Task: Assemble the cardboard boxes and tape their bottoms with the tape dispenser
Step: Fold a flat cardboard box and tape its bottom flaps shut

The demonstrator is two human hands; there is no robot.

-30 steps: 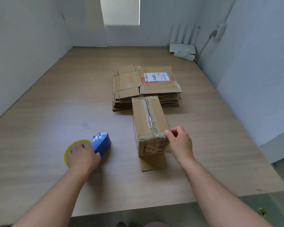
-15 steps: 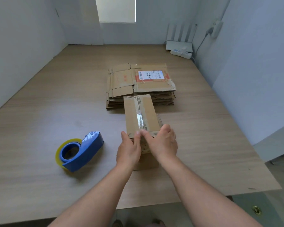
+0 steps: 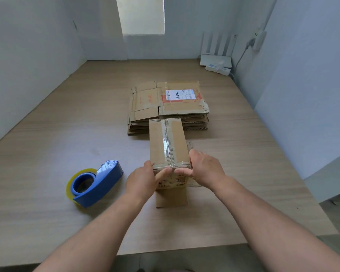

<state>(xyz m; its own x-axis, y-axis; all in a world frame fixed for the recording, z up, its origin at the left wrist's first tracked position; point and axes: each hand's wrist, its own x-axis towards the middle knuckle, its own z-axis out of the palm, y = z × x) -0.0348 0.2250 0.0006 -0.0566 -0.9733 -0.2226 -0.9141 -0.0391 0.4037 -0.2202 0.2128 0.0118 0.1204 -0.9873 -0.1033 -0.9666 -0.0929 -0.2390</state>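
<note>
A small assembled cardboard box (image 3: 168,142) stands bottom-up in the middle of the table, a strip of clear tape running along its centre seam. My left hand (image 3: 140,178) holds its near left corner, thumb pressing the near face. My right hand (image 3: 203,169) holds the near right corner, thumb on the same face just under the tape end. One flap lies flat on the table below the box. The blue tape dispenser (image 3: 95,183) with its yellowish roll lies on its side to the left, apart from both hands.
A stack of flattened cardboard boxes (image 3: 165,107) lies just behind the box, the top one bearing a white label. A white router (image 3: 216,54) and power strip sit at the back right corner. The wooden table (image 3: 47,154) has walls on three sides.
My left hand let go of the tape dispenser and came over to the box. Both thumbs now press the near face at the tape's end.
</note>
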